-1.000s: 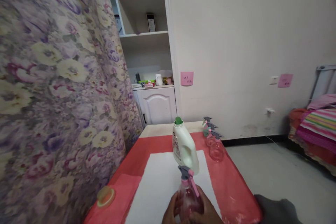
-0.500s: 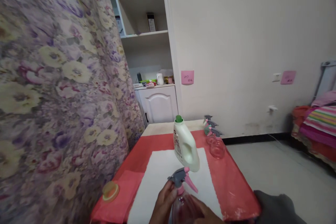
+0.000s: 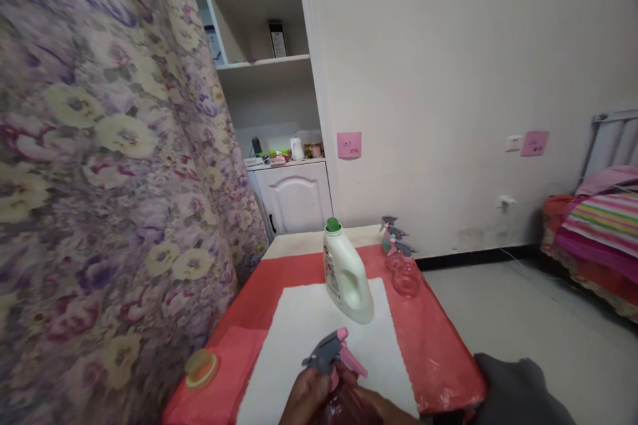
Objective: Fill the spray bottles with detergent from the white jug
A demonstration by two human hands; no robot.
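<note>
At the bottom edge both my hands wrap a clear pink spray bottle [image 3: 343,405] with a grey-and-pink trigger head [image 3: 331,353]. My left hand [image 3: 308,398] grips at the neck under the head. My right hand [image 3: 379,408] is closed round the bottle's body. They hover over a white cloth [image 3: 304,325] laid on the red table cover [image 3: 438,345]. A white detergent jug [image 3: 346,275] with a green cap stands upright just beyond. Two more pink spray bottles [image 3: 403,272] stand at the table's far right.
A yellow-green lid [image 3: 201,368] lies at the table's near left. A flowered curtain [image 3: 100,166] hangs close on the left. White shelves and a cabinet [image 3: 294,196] stand behind. A bed with striped bedding [image 3: 598,226] is far right. A dark grey cloth [image 3: 518,388] sits at lower right.
The trigger head has turned from pointing right and upright to tilted leftward, and the bottle sank lower in view. My left hand shifted up to the neck.
</note>
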